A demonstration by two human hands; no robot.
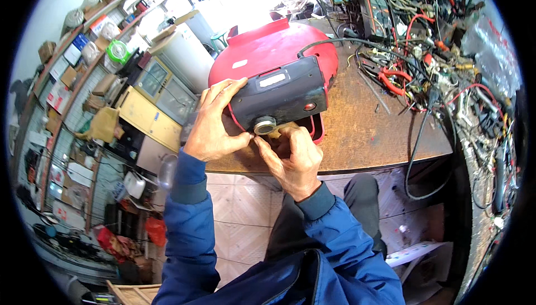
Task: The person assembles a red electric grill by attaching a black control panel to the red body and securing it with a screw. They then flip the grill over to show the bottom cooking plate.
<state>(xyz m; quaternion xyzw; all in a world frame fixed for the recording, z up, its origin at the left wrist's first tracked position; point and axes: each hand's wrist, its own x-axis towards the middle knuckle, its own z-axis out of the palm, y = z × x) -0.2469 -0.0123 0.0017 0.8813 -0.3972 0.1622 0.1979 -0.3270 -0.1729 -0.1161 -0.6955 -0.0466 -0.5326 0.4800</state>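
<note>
On the wooden workbench [363, 121] sits a red electric appliance [262, 48] with a wide rounded body. Its black control housing [290, 95] faces me, tilted, with a silver-rimmed knob [264, 126], a small red button or lamp and a pale label. My left hand [215, 123] grips the housing's left end, fingers over the top, thumb by the knob. Just right of the knob, my right hand [293, 157] has its fingers curled and pressed together under the lower edge. Something yellowish-brown shows at those fingertips; its kind is unclear.
A black power cord [357, 41] runs from the housing toward the right. Red-handled pliers [392, 82], a thin metal rod, tangled wires and tools crowd the bench's right side. A meter-like device [377, 12] stands behind. Loaded shelves [72, 98] fill the left.
</note>
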